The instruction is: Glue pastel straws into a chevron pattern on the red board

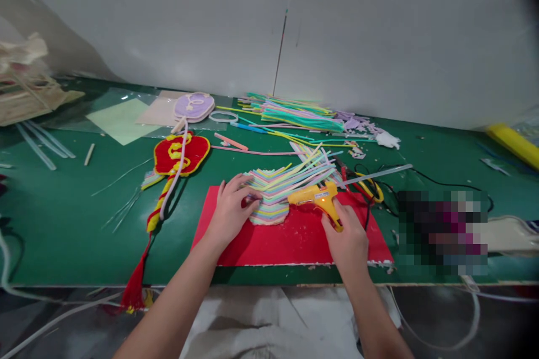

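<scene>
On the red board lies a striped piece of pastel pipe cleaners, laid side by side, with loose ends fanning out to the upper right. My left hand is at its left edge, thumb and forefinger closed on it. A yellow hot glue gun is gripped in my right hand. Its nozzle points left and touches or nearly touches the striped piece; exactly which, I cannot tell. A clear glue stick juts out of the gun's back.
A red and yellow fan-shaped ornament with a tassel lies left. Behind are a purple fan-shaped piece and bundled pipe cleaners. Right of the board sit red-handled pliers, a black cord and a blurred item.
</scene>
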The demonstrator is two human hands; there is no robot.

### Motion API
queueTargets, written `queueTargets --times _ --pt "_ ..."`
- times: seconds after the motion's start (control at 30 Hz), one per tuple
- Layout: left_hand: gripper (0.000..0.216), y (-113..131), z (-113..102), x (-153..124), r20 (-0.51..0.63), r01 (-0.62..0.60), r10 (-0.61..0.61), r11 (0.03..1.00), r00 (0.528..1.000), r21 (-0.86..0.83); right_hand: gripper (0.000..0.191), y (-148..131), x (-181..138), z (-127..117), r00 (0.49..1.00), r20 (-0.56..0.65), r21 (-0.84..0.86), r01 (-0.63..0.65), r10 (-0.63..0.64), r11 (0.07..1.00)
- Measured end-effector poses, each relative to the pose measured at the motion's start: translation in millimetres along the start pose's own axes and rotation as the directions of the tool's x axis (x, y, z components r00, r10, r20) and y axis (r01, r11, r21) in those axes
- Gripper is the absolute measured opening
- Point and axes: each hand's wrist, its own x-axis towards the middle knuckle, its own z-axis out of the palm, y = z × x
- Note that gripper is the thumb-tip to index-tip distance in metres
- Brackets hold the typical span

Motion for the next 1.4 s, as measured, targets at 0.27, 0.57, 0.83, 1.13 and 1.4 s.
queueTargets --times 0.27,0.57,0.83,1.13,1.4 --pt "0.011 -3 1 1 -0.005 -0.011 0.011 1.000 1.000 0.009 0.038 1 -1 -5 0.999 -0.011 -0.010 -0.054 0.053 0.999" --pt "0.011 -5 2 1 -0.013 -0.019 0.019 1.000 1.000 0.014 0.040 2 -2 -8 0.995 -0.013 -0.021 -0.097 0.097 0.995" --pt "0.010 -4 2 1 -0.011 -0.022 0.022 1.000 1.000 0.013 0.039 1 -3 -8 0.994 -0.021 -0.065 -0.107 0.106 0.992" --pt "0.012 1 -6 2 -0.086 -0.016 0.009 0.997 0.996 -0.080 0.051 46 26 -21 0.956 -0.159 -0.054 -0.257 0.246 0.965" --pt "0.014 -1 -29 32 0.038 -0.195 0.191 0.954 0.981 0.226 0.048 117 89 -18 0.940 0.077 -0.186 -0.314 0.332 0.931"
